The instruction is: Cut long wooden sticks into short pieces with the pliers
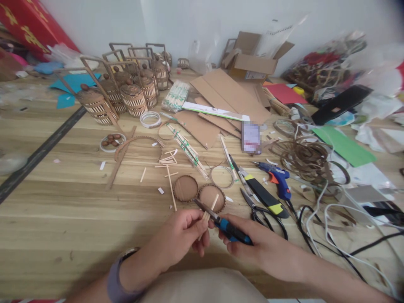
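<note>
My left hand [189, 229] pinches a few thin pale wooden sticks [215, 203] between thumb and fingers. My right hand [252, 240] is wrapped around pliers [232, 229] with blue-and-black handles. Their dark, narrow jaws lie across the sticks, close to my left fingertips; whether they touch them I cannot tell. Just beyond my hands, two round brown discs with raised, notched rims [186, 188] lie side by side, the right one partly behind the sticks. Short cut stick pieces [168, 158] are scattered farther up, and a longer stick [171, 187] lies left of the discs.
Black-handled scissors [265, 212], a utility knife [267, 195] and a blue glue gun [276, 174] lie to the right, among cables [318, 210] and coiled brown strips [303, 155]. Several small handled baskets [134, 99] stand at back left. Cardboard sheets [230, 97] cover the back middle.
</note>
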A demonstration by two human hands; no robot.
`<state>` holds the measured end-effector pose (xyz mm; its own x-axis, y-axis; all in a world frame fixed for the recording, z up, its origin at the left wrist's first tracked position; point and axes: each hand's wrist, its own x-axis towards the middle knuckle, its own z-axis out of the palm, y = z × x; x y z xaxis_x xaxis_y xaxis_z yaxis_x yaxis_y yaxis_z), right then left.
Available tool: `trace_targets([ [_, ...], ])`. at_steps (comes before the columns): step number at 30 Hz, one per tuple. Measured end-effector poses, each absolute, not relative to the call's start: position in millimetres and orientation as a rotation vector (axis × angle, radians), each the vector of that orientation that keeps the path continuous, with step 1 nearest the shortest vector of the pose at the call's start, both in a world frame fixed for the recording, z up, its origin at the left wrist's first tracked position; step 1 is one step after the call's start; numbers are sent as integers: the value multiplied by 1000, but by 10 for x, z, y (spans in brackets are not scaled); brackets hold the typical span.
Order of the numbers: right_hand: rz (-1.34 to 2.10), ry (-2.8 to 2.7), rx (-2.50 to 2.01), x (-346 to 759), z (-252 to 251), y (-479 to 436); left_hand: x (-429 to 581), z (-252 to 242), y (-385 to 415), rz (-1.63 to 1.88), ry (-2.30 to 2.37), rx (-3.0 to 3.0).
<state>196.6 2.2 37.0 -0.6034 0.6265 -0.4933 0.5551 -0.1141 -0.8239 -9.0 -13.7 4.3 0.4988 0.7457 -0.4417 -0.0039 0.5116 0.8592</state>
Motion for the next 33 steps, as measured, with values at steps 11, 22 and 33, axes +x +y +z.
trace_targets([
  [11, 1876, -2044, -1366, 1964, 431, 27, -86, 51, -169, 546, 929, 920],
  [22, 1934, -2013, -1357, 1975, 480, 41, -100, 61, -159, 543, 901, 897],
  [33, 1821, -2142, -1332, 1990, 416, 40, -88, 80, -166, 529, 918, 932],
])
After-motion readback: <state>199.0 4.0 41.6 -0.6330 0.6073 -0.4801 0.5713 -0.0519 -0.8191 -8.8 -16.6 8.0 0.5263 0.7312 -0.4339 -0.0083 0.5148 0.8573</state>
